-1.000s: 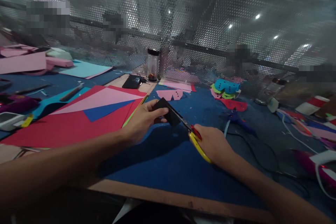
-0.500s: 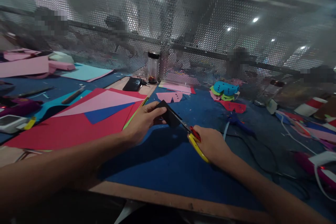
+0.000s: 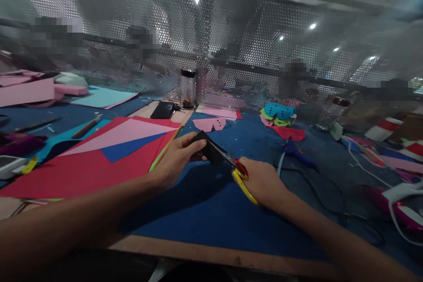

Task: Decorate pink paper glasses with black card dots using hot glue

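Observation:
Between thumb and fingers, my left hand (image 3: 181, 155) pinches a small piece of black paper (image 3: 213, 153) above the blue table mat (image 3: 198, 216). My right hand (image 3: 261, 180) grips scissors (image 3: 243, 185) with yellow and red handles. Their blades point up and left and lie along the upper right edge of the black paper. Just beyond it, a pink mask-shaped cutout (image 3: 209, 124) with small dark dots lies on the mat.
Red sheets (image 3: 109, 172) with pink and blue paper lie left. A black phone or wallet (image 3: 162, 109) and a lidded jar (image 3: 188, 89) stand behind. Right are stacked cutouts (image 3: 279, 112), a blue glue gun (image 3: 297, 153) with cable, and a magenta tool (image 3: 393, 207). Perforated metal panels (image 3: 205, 44) rise behind.
The whole view has shifted slightly, so the table things sit a little further left. Both hands keep their hold; the scissors remain at the black paper's edge.

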`<state>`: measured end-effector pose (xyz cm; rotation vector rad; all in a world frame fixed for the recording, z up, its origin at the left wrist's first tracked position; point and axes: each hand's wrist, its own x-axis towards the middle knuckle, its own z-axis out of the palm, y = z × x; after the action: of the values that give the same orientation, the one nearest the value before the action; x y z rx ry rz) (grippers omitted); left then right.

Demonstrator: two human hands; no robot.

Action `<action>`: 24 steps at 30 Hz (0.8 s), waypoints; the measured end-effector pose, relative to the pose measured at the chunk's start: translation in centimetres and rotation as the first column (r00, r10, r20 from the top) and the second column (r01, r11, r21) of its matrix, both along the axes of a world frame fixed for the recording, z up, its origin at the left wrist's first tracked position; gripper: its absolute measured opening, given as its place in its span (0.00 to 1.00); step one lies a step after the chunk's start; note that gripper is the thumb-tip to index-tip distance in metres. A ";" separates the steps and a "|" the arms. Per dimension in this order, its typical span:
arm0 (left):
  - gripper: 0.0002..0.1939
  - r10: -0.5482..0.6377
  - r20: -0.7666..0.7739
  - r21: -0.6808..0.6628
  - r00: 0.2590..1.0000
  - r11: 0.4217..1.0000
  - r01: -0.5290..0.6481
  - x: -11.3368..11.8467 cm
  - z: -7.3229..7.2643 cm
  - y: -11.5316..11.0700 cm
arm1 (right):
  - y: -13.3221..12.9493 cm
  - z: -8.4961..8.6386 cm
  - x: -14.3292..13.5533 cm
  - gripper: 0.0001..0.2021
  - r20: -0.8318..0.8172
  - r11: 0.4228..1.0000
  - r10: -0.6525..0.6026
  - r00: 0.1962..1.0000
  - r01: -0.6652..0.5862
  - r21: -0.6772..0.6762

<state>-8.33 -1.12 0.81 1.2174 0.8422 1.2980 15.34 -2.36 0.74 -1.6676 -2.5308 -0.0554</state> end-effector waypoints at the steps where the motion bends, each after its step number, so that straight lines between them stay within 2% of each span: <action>1: 0.09 0.001 -0.002 0.000 1.000 1.000 -0.001 0.0 0.0 0.0 | 0.0 0.0 0.0 0.10 0.001 1.000 -0.002 1.000 0.002 -0.006; 11: 0.07 -0.030 -0.013 0.005 0.999 1.000 0.030 0.2 -0.4 0.0 | -0.3 0.2 -0.4 0.10 -0.028 1.000 0.005 1.000 -0.005 0.006; 24: 0.07 -0.053 0.021 -0.014 0.998 0.998 0.054 0.2 -0.6 -0.1 | -0.4 0.3 -0.3 0.09 0.010 0.999 0.000 1.000 0.001 -0.041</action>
<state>-8.14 -1.20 0.25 1.2054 0.7979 1.2574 14.99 -2.73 1.00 -1.6871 -2.5558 -0.0114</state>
